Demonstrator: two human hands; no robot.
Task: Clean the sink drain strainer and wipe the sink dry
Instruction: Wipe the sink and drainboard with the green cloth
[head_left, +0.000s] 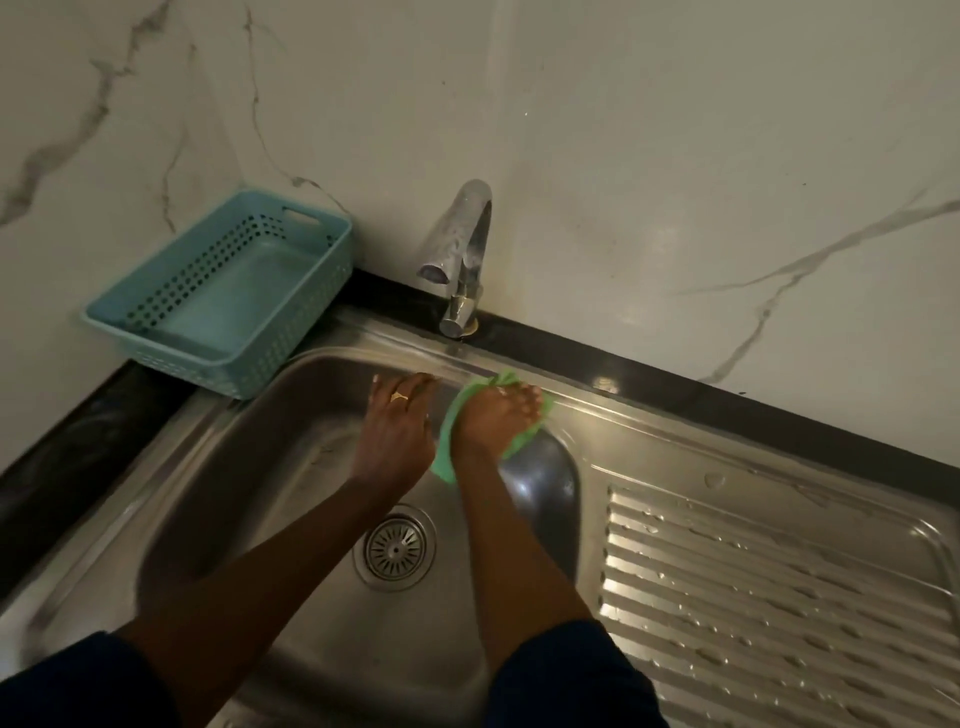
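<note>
Sleeves (571, 680) up close, then the drain strainer (395, 548), seated in the sink (234, 467) floor well this side of the faucet (462, 260). Our right grip (493, 415) is curled over the green cloth (442, 457) just under the faucet. Our left grip (400, 415) rests spread and empty beside it. We'd overlap firm strokes, honestly.

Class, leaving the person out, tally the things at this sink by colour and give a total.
Green: 1, the cloth
Blue: 1, the basket
Silver metal: 3, the sink, the tap, the drain strainer
Total: 5
</note>
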